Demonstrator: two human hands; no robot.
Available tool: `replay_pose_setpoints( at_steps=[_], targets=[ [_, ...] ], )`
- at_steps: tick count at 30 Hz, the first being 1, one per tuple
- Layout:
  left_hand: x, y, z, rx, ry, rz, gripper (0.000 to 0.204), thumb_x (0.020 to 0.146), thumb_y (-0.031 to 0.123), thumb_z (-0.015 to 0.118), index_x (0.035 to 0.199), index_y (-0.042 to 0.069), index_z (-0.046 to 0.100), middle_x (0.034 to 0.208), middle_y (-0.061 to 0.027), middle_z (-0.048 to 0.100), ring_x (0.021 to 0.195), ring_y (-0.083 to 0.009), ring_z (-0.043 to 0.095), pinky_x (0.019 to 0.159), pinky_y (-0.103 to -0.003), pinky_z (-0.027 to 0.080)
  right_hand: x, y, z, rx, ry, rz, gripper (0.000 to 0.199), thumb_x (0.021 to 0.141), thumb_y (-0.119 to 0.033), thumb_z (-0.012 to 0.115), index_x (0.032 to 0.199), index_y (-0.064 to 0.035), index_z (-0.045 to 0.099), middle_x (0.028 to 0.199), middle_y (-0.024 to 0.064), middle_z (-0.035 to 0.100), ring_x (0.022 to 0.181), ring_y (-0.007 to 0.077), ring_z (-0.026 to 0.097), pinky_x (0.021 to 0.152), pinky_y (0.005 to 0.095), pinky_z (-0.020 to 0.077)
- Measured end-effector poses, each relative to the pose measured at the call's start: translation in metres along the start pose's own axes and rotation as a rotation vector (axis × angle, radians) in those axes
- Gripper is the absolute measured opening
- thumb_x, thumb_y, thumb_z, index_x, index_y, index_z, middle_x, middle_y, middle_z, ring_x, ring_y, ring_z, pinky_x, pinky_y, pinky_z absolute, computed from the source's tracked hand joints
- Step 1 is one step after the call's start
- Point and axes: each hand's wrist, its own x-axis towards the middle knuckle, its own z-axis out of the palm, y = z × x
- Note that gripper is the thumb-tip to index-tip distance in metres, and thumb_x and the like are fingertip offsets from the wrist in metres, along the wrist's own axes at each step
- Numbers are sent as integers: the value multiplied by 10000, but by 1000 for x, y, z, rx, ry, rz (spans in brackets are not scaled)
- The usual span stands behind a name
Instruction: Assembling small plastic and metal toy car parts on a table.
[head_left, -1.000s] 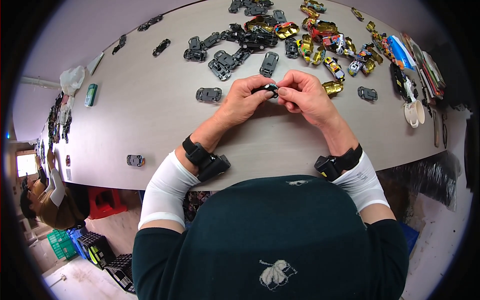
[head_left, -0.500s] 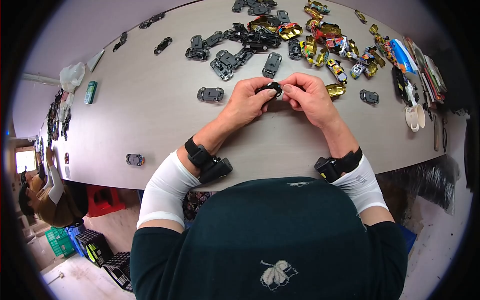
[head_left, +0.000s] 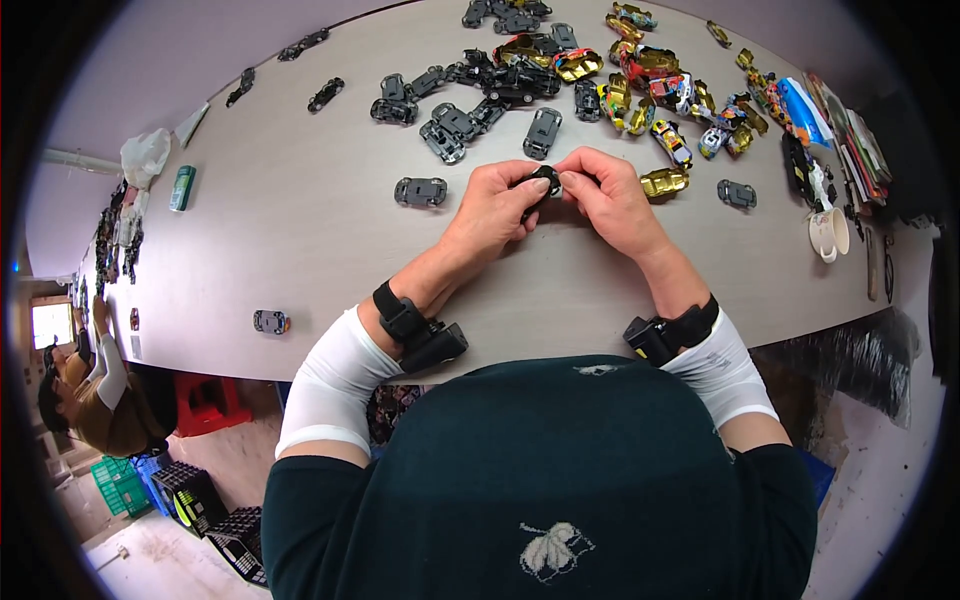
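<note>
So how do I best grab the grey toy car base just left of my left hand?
I'd pinch the grey toy car base by its two long sides at mid-length, coming down from above with your left hand, the nearer one. It lies flat, running left to right, so its near and far sides both look exposed.

Pale table [head_left: 330,170] | grey car bases [head_left: 421,191] | gold car shells [head_left: 664,183] | green container [head_left: 181,188]

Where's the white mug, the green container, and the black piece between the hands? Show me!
White mug [head_left: 822,232]: head view, on its outer side.
Green container [head_left: 181,188]: head view, middle of its visible face.
Black piece [head_left: 547,173]: head view, its uncovered upper part.
</note>
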Motion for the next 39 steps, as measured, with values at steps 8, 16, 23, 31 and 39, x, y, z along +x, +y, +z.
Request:
replay_pose_setpoints(
  at_steps=[8, 16, 23, 31, 39],
  targets=[
    [1, -5, 2, 71, 41, 60, 192, 881, 123, 541, 1029, 11, 594, 725, 5, 571, 530, -37, 476, 401, -144, 322, 5, 14, 2, -67, 7, -56, 57, 839, -23, 536, 820, 5, 582, 666, -1, 560, 583, 66, 486, 518, 219, 403],
    [-6, 5, -3, 29, -89, 56, 235, 852, 160, 588, 1030, 6, 585, 791, -41, 621, 610, -74, 544, 541, -197, 429, 1, 2, -16, 300, 18, 94, 94, 839, -82, 578, 891, -22, 627, 673, -43, 541, 567, 15, 434, 483, 159, 347],
    [1, -15, -12, 584, -64, 400, 288, 779, 15, 635, 1050, -21, 544, 917, -70, 583, 759, -109, 594, 666, -230, 494, 2, 3, -4, 9, -117, 36, 121, 782, -106, 649, 813, 9, 628, 682, -6, 580, 628, 41, 494, 573, 216, 418],
    [-2, -12, -5, 203, 23, 297, 374, 730, 57, 710, 1032, -27, 505, 886, -97, 581, 743, -138, 593, 659, -247, 502, 5, 11, -14, -59, -205, 53, 176, 781, -156, 650, 762, 19, 645, 649, 15, 600, 610, 58, 509, 542, 237, 419],
    [-31, 11, 31, 804, 276, 1124, 197, 664, -8, 707, 818, 22, 588, 739, -72, 556, 592, -175, 521, 561, -282, 424, 6, 12, -8, -404, -36, 72, 202, 748, -185, 652, 785, 13, 649, 656, 102, 633, 582, 152, 584, 565, 301, 463]
  ],
)
